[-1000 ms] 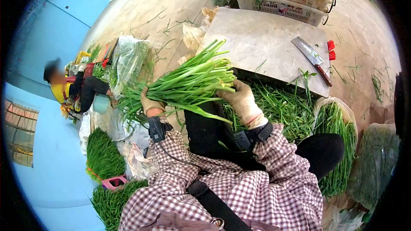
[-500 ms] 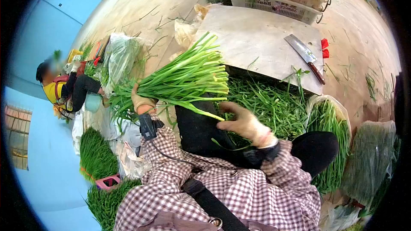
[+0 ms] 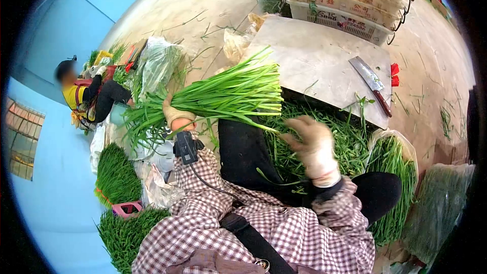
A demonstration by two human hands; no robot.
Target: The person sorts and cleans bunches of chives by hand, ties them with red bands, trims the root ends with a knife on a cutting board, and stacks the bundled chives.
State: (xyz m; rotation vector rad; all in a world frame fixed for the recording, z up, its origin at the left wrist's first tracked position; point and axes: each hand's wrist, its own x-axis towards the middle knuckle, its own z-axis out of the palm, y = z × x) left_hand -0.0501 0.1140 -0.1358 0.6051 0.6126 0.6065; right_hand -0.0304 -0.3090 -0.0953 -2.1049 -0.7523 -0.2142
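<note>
My left hand (image 3: 177, 114) is gloved and wrapped round a bunch of garlic chives (image 3: 231, 89). The pale cut ends point right, and the leafy tips droop to the left. One stalk sticks out below the others, its end close to the fingers of my right hand (image 3: 314, 144). That hand, also gloved, is slightly blurred, with fingers apart and nothing visible in them; whether it touches the stalk I cannot tell. Loose green leaves (image 3: 329, 144) lie in a heap beneath and behind it. A cleaver (image 3: 369, 82) with a wooden handle rests on the grey board (image 3: 304, 53).
Stacked white crates (image 3: 345, 7) stand beyond the board. To the right are bagged chives (image 3: 390, 177) and a clear plastic bundle (image 3: 439, 208). Tied green bundles (image 3: 117, 172) and a pink plastic holder (image 3: 127, 209) lie at left. Another person (image 3: 91, 91) sits farther off.
My right hand has moved away from the stalk end, slightly right, and turned more upright. My left hand still grips the bunch, now lying more level. The whole view has shifted a little.
</note>
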